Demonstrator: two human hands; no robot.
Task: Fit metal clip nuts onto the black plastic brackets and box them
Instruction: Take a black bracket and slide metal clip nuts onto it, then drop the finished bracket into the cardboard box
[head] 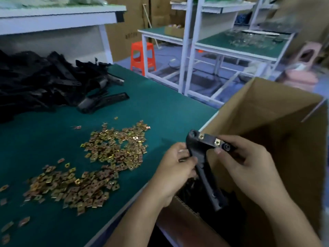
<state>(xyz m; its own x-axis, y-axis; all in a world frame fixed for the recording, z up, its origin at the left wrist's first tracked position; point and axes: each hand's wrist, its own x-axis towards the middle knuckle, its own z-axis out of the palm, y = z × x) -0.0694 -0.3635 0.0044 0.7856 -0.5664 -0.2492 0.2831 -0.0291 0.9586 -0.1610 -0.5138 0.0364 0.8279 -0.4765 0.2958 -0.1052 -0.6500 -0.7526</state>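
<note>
I hold a black plastic bracket (204, 168) with both hands over the open cardboard box (267, 122) at the table's right edge. My left hand (176, 168) grips its left side and also pinches something small. My right hand (249, 163) grips its top right arm. Two brass clip nuts (217, 142) sit fitted on the bracket's top bar. Loose clip nuts (106, 154) lie spread in a heap on the green table mat (160, 107). A pile of bare black brackets (53, 82) lies at the far left. Dark brackets show inside the box.
White-framed workbenches (231, 45) stand beyond the table, with an orange stool (142, 56) on the floor between them. Cardboard cartons are stacked against the back wall. A white shelf (58, 16) runs above the bracket pile.
</note>
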